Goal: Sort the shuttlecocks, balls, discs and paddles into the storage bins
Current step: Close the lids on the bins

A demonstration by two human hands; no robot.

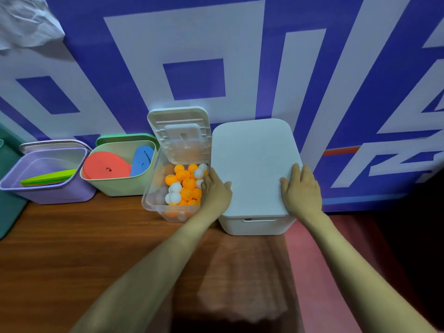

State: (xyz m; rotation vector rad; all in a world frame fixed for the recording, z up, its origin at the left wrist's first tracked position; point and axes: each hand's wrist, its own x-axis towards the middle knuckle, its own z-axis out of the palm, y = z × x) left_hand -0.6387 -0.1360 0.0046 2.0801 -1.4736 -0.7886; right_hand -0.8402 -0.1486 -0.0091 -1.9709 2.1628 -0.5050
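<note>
A white storage bin (257, 227) stands at the wall with its white lid (254, 162) on top. My left hand (216, 191) rests on the lid's left edge, and my right hand (301, 191) lies flat on its right front corner, fingers straight. To the left, a clear bin (153, 203) holds several orange and white balls (185, 186); its lid (180, 131) leans open against the wall. A green bin (120, 186) holds a red paddle (105, 167) and a blue paddle (143, 159). A purple bin (48, 193) holds green discs (48, 177).
The bins stand in a row on a wooden surface (84, 248) against a blue and white patterned wall (192, 56). A teal container (7, 188) sits at the far left edge. A pink floor strip (319, 272) runs on the right.
</note>
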